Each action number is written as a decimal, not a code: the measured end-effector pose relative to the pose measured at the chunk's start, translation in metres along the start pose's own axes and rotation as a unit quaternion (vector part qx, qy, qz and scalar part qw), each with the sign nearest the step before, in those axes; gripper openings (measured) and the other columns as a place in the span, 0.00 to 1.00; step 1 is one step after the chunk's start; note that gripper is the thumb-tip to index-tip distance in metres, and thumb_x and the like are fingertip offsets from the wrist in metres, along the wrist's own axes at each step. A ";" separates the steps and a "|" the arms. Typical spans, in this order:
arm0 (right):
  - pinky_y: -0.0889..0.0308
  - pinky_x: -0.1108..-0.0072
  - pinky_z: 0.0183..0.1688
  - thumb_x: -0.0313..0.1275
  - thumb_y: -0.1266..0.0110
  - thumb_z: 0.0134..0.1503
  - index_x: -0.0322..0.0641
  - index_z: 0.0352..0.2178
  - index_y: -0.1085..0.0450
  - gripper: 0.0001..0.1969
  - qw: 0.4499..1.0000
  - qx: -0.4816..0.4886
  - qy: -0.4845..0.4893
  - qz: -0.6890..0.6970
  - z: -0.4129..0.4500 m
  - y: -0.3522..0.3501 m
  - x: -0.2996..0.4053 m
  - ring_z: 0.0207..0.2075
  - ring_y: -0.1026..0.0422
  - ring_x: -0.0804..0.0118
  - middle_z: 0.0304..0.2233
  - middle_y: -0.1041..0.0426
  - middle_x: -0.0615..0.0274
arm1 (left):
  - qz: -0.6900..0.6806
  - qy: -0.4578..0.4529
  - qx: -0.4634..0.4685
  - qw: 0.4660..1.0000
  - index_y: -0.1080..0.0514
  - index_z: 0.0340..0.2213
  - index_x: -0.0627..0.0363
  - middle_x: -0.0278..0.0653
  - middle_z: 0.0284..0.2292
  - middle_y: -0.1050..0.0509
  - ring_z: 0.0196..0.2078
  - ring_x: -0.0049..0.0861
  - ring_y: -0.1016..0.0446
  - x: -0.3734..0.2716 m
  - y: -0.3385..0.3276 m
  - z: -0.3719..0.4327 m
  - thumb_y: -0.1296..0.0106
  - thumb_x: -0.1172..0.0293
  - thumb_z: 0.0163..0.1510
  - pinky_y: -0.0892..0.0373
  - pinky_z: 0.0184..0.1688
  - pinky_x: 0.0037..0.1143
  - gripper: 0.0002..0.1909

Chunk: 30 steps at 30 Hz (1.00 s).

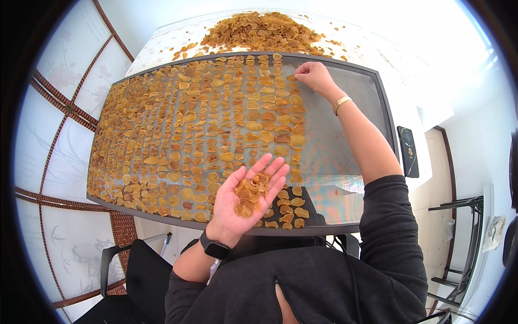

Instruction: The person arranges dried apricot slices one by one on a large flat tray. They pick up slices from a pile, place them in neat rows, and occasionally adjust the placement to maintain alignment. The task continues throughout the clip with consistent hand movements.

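Observation:
A mesh screen in a dark frame (pixel 342 129) spans the table before me, and thin dried yellow-brown slices (pixel 253 115) lie across it in columns. Palm up above its near part, my left hand (pixel 226 204) carries a small heap of dried slices (pixel 251 192), the fingers spread and slightly curled. My right hand (pixel 317 79) reaches to the far part of the screen. Its thumb and forefinger pinch the edge of one slice (pixel 290 78) at the far end of the rightmost column. The left hand hides some slices beneath it.
Beyond the frame a large heap of dried slices (pixel 263 32) rests on a patterned white tablecloth (pixel 162 38), with stray pieces around it. A black phone (pixel 408 152) lies right of the frame. A black chair (pixel 141 267) and a folding screen (pixel 60 154) stand at left.

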State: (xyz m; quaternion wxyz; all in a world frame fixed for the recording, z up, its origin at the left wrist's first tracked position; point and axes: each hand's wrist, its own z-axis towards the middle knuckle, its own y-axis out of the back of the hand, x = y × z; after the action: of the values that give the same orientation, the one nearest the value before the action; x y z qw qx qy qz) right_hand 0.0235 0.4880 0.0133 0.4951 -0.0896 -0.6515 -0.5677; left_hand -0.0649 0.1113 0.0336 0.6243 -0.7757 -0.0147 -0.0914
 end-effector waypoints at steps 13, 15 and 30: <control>0.29 0.76 0.39 0.31 0.39 0.53 0.34 0.37 0.23 0.12 0.999 -0.013 0.032 0.001 -0.006 0.003 0.003 0.33 0.24 0.69 0.31 0.21 0.60 | 0.008 0.001 0.003 1.000 0.44 0.62 0.66 0.56 0.64 0.45 0.69 0.47 0.49 0.003 -0.008 -0.001 0.72 0.64 0.67 0.48 0.69 0.40 0.27; 0.30 0.78 0.38 0.31 0.40 0.54 0.33 0.39 0.24 0.13 0.998 -0.034 0.043 0.029 -0.016 0.005 0.003 0.33 0.25 0.71 0.30 0.22 0.62 | 0.007 0.001 0.013 1.000 0.45 0.63 0.65 0.56 0.64 0.45 0.69 0.47 0.49 0.004 -0.008 -0.002 0.73 0.63 0.67 0.48 0.69 0.40 0.27; 0.31 0.80 0.34 0.20 0.38 0.52 0.37 0.36 0.23 0.08 0.930 0.198 0.288 0.118 -0.226 0.013 0.138 0.32 0.27 0.70 0.33 0.26 0.62 | 0.002 0.004 0.053 0.999 0.38 0.59 0.63 0.51 0.55 0.31 0.60 0.42 0.35 0.005 0.002 -0.001 0.70 0.63 0.66 0.39 0.64 0.37 0.25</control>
State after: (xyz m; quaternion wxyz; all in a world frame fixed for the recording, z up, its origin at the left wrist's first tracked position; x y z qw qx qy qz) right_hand 0.0869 0.2436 0.0943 0.7324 0.1015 -0.5648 -0.3664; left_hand -0.0601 0.1097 0.0327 0.6651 -0.7409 -0.0151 -0.0924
